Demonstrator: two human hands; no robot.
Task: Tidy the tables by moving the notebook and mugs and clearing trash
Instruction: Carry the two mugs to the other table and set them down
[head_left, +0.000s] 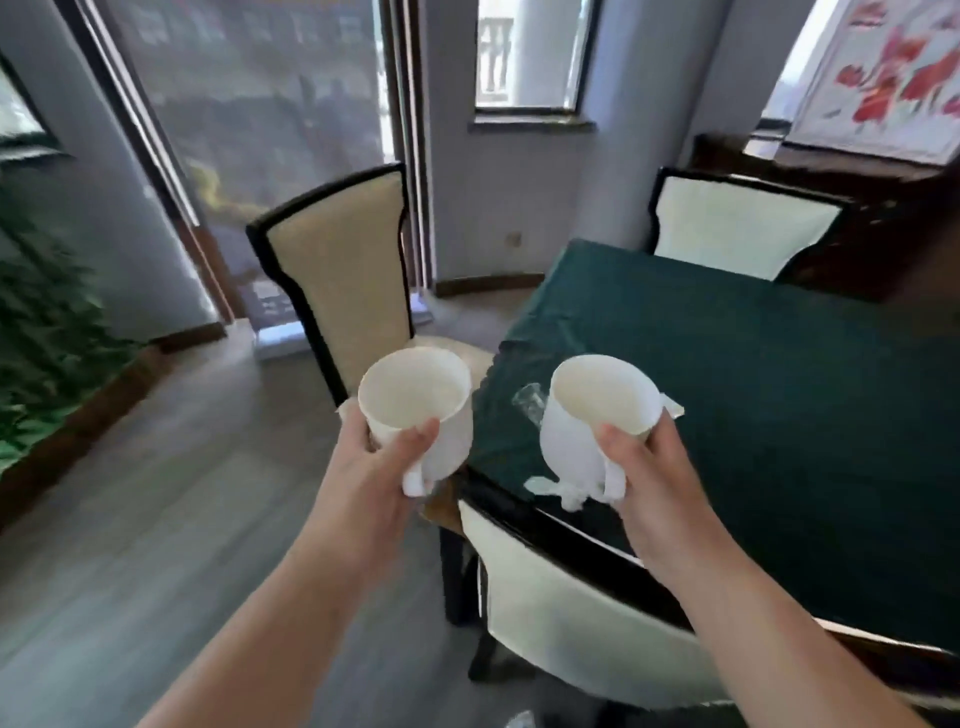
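Note:
My left hand (376, 467) grips a white mug (415, 400) by its handle and holds it upright in the air left of the table corner. My right hand (657, 483) grips a second white mug (592, 410) the same way, above the near left edge of the green-covered table (753, 395). Both mugs look empty inside. A crumpled clear wrapper (530, 397) lies on the cloth between the mugs. A scrap of white tissue (558, 491) lies near the table edge under the right mug. A pale corner of a flat thing (672, 408) peeks out behind the right mug.
A beige chair (337, 270) stands at the table's left end. A white chair (571, 608) is pushed in at the near side, and another (737, 223) at the far side. Green plants (41, 332) fill the left edge. Grey floor spreads to the left.

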